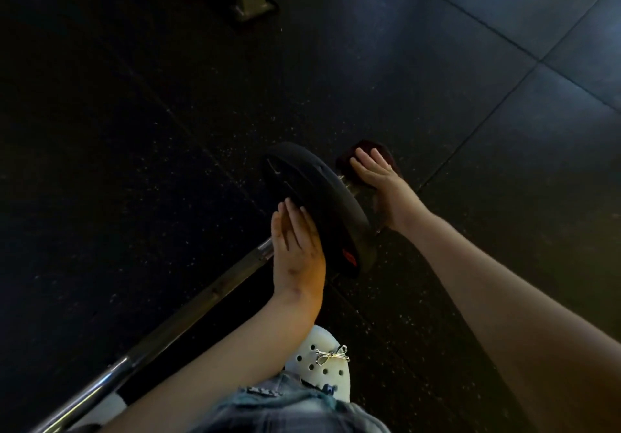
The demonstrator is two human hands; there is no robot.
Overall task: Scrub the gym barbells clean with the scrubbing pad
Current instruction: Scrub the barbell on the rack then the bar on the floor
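Long steel barbell bar lies on the dark speckled rubber floor, running from the floor's lower-left edge up toward centre. Left hand flat, fingers extended, pressed against the inner face of the black round weight plate, steadying it, not clenched on anything. Plate stands on edge on the floor. Just right of it, right hand presses a dark reddish-brown scrubbing pad onto the bar's short chrome sleeve end, fingers spread over the pad, gripping it loosely. White perforated clog sits near the bar at bottom centre. Risk: hard scrubbing could roll the barbell toward the foot, since the left hand only braces; pad may slip off the sleeve.
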